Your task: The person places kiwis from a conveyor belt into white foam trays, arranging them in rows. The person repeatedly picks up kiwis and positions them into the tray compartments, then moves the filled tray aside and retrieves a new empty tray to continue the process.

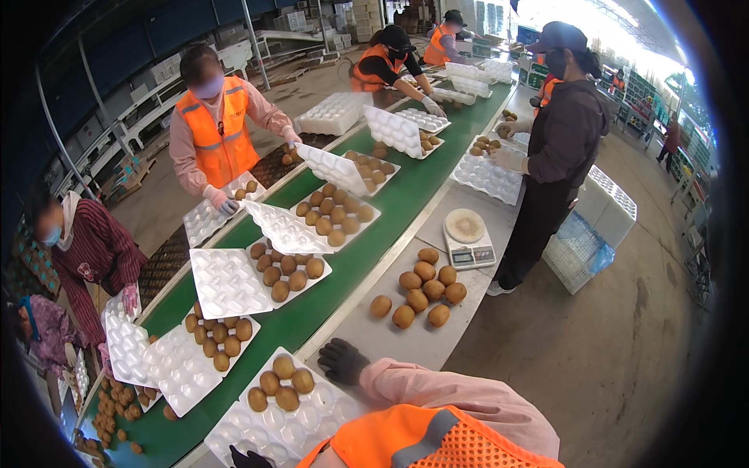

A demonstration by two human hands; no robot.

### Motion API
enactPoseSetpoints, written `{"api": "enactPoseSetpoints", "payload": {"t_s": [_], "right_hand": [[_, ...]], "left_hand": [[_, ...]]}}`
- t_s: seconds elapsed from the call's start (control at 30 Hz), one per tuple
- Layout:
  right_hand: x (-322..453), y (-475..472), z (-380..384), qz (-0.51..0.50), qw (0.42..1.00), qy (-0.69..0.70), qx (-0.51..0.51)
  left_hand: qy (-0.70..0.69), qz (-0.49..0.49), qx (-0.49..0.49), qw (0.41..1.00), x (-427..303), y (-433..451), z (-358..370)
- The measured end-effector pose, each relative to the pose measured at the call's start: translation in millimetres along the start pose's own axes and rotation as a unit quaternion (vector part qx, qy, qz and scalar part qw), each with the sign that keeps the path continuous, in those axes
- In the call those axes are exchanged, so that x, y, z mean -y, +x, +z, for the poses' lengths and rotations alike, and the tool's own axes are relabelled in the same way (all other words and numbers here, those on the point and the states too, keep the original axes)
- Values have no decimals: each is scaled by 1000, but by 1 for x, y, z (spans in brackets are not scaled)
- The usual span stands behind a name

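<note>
My right hand (342, 360), in a dark glove, rests on the grey metal table beside the conveyor with no object in it. Next to it lies a white plastic fruit tray (304, 424) with moulded cups, unfolded at the table's edge. Several kiwifruit (283, 383) fill the tray's far cups, and its nearer cups are bare. My left hand (250, 459), also dark-gloved, is at the tray's near side and mostly cut off by the bottom rim. Whether it grips the tray does not show. Loose kiwifruit (417, 300) lie farther along the table.
A digital kitchen scale (468, 237) stands beyond the loose fruit. The green conveyor belt (351, 275) carries open trays of kiwifruit (336, 213). Co-workers stand across the belt, and one person (564, 117) stands on my side. White crates (585, 234) stand on the floor behind that person.
</note>
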State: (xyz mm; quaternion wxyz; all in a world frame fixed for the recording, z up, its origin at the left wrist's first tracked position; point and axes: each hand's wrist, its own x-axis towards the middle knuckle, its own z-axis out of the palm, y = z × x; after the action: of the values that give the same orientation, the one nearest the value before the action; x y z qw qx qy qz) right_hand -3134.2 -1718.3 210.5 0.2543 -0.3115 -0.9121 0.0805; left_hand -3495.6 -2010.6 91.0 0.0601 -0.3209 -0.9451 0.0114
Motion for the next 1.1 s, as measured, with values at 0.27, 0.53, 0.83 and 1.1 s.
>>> {"api": "enactPoseSetpoints", "payload": {"t_s": [0.27,0.53,0.83,1.1], "right_hand": [[21,0,11,0,1000,-6,21],[47,6,22,-6,1000,-3,-1],[74,13,29,-7,1000,9,-18],[96,16,48,-11,1000,13,-13]], "left_hand": [[-17,-34,74,997,27,0,-29],[-30,-38,78,996,49,1,-43],[-30,-44,99,994,67,9,-59],[-11,-33,54,998,98,15,-34]]}}
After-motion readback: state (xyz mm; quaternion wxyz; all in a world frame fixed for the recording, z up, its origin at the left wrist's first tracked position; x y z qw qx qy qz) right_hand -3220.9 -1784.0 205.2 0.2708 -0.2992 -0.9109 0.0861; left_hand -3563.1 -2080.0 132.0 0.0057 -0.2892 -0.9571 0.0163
